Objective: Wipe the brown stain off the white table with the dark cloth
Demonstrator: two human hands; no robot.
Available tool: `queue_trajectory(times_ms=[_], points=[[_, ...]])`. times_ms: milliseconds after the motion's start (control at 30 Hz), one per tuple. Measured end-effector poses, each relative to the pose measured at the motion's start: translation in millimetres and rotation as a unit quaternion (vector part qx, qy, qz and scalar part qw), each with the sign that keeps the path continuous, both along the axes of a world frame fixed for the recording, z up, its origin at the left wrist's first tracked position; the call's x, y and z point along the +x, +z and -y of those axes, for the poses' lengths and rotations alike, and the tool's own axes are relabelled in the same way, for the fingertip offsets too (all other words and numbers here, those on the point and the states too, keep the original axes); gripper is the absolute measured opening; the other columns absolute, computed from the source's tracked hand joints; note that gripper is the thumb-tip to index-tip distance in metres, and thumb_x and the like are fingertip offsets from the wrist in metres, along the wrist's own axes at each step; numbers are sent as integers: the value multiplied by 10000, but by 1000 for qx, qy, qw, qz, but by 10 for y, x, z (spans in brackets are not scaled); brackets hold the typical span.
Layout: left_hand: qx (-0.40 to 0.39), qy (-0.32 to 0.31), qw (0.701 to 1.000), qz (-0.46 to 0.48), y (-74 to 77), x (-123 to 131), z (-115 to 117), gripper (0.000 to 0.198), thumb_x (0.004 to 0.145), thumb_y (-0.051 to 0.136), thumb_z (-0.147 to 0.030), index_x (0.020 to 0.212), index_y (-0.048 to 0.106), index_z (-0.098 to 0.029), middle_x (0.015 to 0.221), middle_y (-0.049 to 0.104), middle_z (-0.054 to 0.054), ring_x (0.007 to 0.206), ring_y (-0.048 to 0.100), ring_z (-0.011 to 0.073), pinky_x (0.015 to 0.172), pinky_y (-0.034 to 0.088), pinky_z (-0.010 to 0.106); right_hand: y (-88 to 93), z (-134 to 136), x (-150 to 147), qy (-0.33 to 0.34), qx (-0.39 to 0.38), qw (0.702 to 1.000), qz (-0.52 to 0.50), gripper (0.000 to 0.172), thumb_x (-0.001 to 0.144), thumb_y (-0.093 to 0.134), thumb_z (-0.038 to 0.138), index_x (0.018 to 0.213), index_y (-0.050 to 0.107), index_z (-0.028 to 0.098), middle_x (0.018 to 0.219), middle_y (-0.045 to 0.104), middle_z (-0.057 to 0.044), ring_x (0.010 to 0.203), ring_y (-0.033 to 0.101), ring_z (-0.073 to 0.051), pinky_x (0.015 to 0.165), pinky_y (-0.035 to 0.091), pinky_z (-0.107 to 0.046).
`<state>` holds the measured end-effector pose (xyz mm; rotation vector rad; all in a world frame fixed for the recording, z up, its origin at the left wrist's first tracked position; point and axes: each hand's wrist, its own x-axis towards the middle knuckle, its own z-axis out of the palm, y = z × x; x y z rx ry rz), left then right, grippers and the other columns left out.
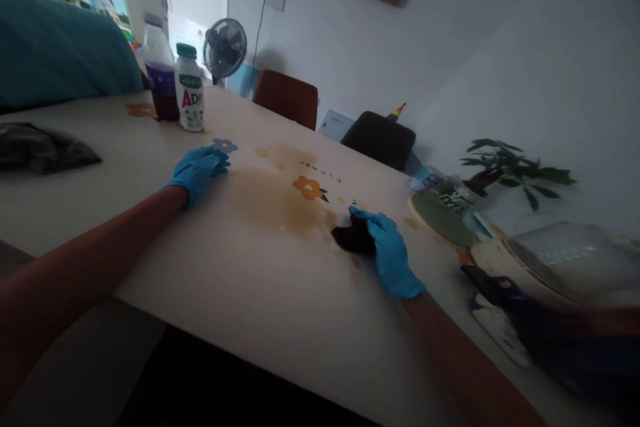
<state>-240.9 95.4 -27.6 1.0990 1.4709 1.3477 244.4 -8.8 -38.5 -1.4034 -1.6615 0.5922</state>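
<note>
My right hand (393, 257), in a blue glove, is closed on a dark cloth (355, 235) pressed against the white table (280, 307). The cloth lies at the right end of a yellowish-brown spill (265, 203), which spreads around a printed orange flower (307, 188). My left hand (197, 173), also gloved in blue, rests on the tabletop left of the spill. It appears to hold nothing, with its fingers stretched towards a printed blue flower (226, 145).
A white bottle (191, 97) and a bottle of dark liquid (163, 83) stand behind my left hand. A crumpled grey cloth (43, 147) lies far left. On the right are a potted plant (457, 193), a green round mat (440, 220) and a pale round container (520, 267). Chairs (287, 97) line the far edge.
</note>
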Motion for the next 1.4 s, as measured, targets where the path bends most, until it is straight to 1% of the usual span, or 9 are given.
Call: queue_trajectory(times_ms=[100, 333, 467, 633, 700, 867, 967, 1200, 1400], points=[[-2, 3, 1000, -10, 26, 6, 30, 229, 915, 628, -181, 1041, 814, -138, 1167, 887, 171, 1088, 844, 282, 1196, 672, 481, 7, 169, 167, -1, -24, 999, 36, 491, 1127, 683, 587, 1496, 888, 335, 1632, 836, -87, 1598, 736, -428, 1474, 474, -712], [-5, 5, 1000, -23, 13, -8, 17, 238, 896, 641, -186, 1044, 821, -141, 1149, 889, 161, 1108, 839, 286, 1209, 670, 470, -213, 297, -48, 48, -55, 985, 159, 808, 1173, 682, 730, 1880, 582, 352, 1976, 496, -88, 1846, 442, -407, 1548, 312, -678], [-2, 1, 999, -36, 4, -13, 16, 244, 900, 648, -222, 1042, 833, -149, 1202, 892, 172, 1160, 850, 309, 1223, 666, 487, -309, 102, -359, 79, -38, 980, 179, 936, 1176, 634, 789, 1963, 424, 326, 2035, 373, -119, 1896, 321, -414, 1565, 205, -692], [-3, 4, 1000, -21, 7, -2, 3, 246, 892, 632, -223, 1037, 819, -154, 1164, 893, 163, 1078, 837, 282, 1165, 685, 463, -315, -321, -825, 140, -7, 971, 193, 955, 1163, 658, 705, 1978, 375, 295, 2056, 318, -127, 1923, 242, -402, 1576, 173, -664], [-6, 6, 1000, -14, 9, 9, -4, 233, 884, 642, -223, 1033, 810, -160, 1131, 894, 155, 1036, 824, 264, 1146, 686, 450, -313, -481, -1024, 156, -15, 973, 169, 920, 1131, 707, 634, 1950, 441, 309, 2034, 376, -115, 1908, 296, -398, 1575, 211, -654], [3, 3, 1000, -3, 8, 35, -11, 170, 952, 644, -226, 993, 798, -167, 1110, 888, 161, 1007, 820, 255, 1079, 685, 411, -265, -778, -1407, 165, -67, 983, 41, 672, 1026, 758, 447, 1688, 754, 329, 1768, 732, -84, 1698, 639, -398, 1522, 387, -662], [0, 4, 1000, 5, 5, 43, -24, 165, 970, 626, -195, 968, 791, -180, 1107, 887, 161, 1007, 823, 260, 1051, 679, 403, -132, -875, -1575, 163, -75, 983, -34, 578, 1047, 729, 456, 1595, 804, 288, 1657, 816, -84, 1573, 739, -377, 1445, 518, -636], [0, 0, 1000, 21, 18, 63, -21, 156, 965, 621, -174, 947, 775, -198, 1136, 890, 153, 1025, 821, 262, 1030, 660, 397, 338, -1098, -2046, 177, -66, 970, -156, 545, 1009, 657, 319, 1528, 792, 229, 1675, 813, -72, 1545, 759, -315, 1320, 646, -521], [-2, -4, 1000, 16, 28, 81, -13, 196, 978, 604, -141, 982, 798, -169, 1168, 880, 173, 967, 800, 238, 981, 642, 375, 417, -1255, -2248, 201, -50, 959, -191, 465, 962, 632, 275, 1386, 813, 218, 1666, 818, -70, 1542, 768, -282, 1364, 591, -465]])
